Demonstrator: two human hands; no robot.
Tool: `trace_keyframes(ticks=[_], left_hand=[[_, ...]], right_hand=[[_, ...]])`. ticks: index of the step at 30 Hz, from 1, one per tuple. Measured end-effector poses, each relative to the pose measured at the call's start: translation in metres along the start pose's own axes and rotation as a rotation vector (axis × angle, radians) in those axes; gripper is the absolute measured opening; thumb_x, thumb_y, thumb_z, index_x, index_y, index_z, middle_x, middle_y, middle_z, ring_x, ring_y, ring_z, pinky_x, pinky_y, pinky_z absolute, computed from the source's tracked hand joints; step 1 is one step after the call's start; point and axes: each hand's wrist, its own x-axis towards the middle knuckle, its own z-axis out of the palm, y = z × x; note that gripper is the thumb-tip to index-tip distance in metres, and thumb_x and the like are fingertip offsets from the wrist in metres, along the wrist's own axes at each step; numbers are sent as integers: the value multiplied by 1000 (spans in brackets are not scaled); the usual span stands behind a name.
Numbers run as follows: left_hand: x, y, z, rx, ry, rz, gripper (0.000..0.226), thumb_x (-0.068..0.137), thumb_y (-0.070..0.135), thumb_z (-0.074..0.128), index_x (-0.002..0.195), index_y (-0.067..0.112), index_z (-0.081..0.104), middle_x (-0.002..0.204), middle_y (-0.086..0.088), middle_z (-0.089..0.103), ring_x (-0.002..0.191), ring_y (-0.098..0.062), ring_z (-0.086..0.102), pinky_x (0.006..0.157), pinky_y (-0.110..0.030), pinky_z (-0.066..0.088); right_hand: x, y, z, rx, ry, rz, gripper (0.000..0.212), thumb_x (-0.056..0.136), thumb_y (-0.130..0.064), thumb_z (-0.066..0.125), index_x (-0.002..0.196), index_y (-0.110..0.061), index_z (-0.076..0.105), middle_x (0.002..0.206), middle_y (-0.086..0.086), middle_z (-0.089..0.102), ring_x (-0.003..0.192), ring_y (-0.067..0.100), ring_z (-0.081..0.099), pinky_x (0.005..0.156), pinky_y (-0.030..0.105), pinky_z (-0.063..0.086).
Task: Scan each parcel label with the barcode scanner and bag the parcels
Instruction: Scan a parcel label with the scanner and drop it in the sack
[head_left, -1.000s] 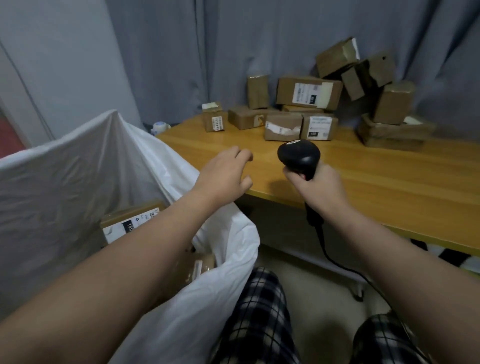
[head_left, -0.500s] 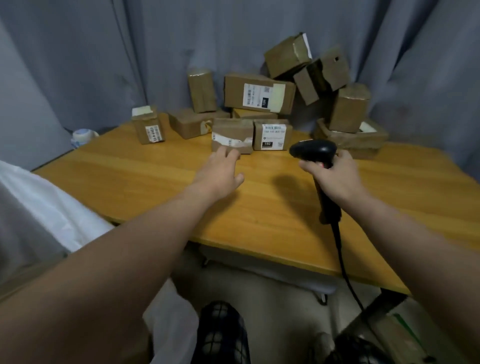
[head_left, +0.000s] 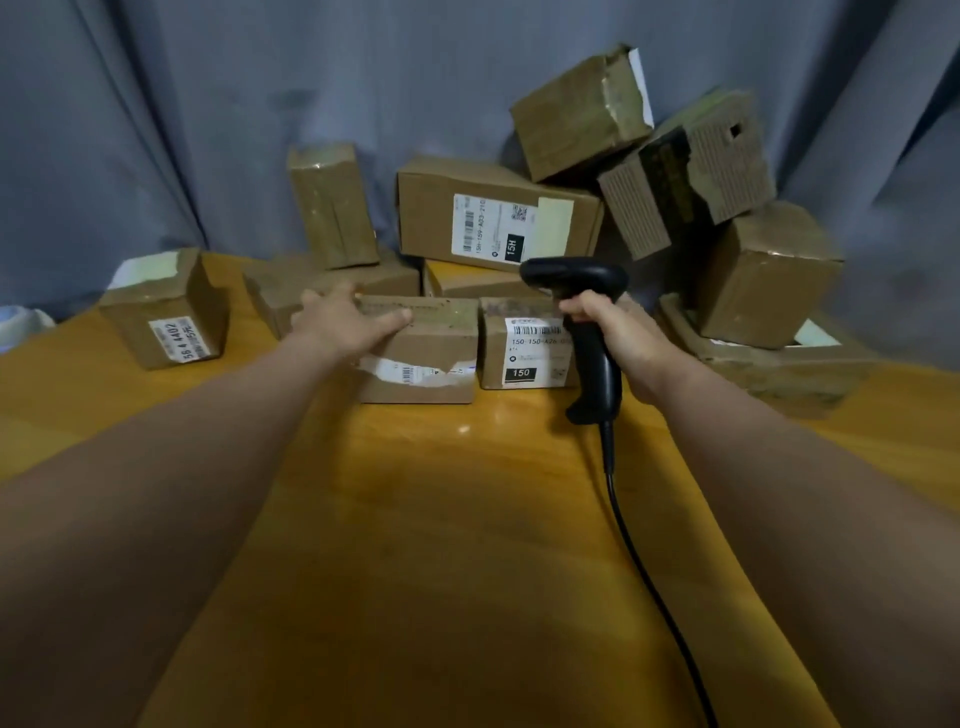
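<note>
Left hand (head_left: 343, 325) reached torn-label parcel (head_left: 422, 375), lying flat atop; right hand (head_left: 621, 332) grips scanner (head_left: 597, 371).

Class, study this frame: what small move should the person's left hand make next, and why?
Probably curl the left hand round the brown cardboard parcel with the torn white label and lift it. The hand lies open on that parcel's top, not yet gripping, while the right hand holds the black barcode scanner raised beside it.
</note>
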Motion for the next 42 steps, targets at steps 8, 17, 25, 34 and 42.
trace_keyframes(ticks=[8,17,25,34,42], left_hand=[[-24,-5,20,-326,24,60,73,88,51,61,150,24,33,150,-6,38,130,-27,44,107,-36,39],[-168,-13,1,-200,-72,118,81,87,58,57,151,20,26,150,-6,38,131,-28,43,98,-33,38],[-259,-16,-4,-111,-234,123,110,64,73,65,145,13,21,145,-10,32,130,-29,39,108,-44,38],[-274,-11,-14,279,-407,318,120,68,66,71,154,12,6,152,-6,19,138,-27,27,112,-39,31],[-307,-49,-19,663,159,701,108,68,57,76,148,9,22,145,-12,30,133,-29,29,114,-43,25]], right_hand=[[-3,15,5,33,-64,79,43,80,-37,69,119,-22,58,112,5,66,102,23,63,95,39,46],[-157,10,-30,-17,-81,124,15,86,-28,65,96,-20,60,90,4,64,84,20,61,70,32,43],[-259,20,-57,-101,-101,116,33,86,-31,66,115,-17,57,106,4,63,95,18,58,74,30,43],[-279,24,-51,-543,71,-47,53,87,-46,64,127,-11,62,164,1,5,149,26,-1,120,47,8],[-317,33,-30,-266,206,-220,18,82,-33,71,84,-45,56,136,5,50,131,29,41,110,50,35]])
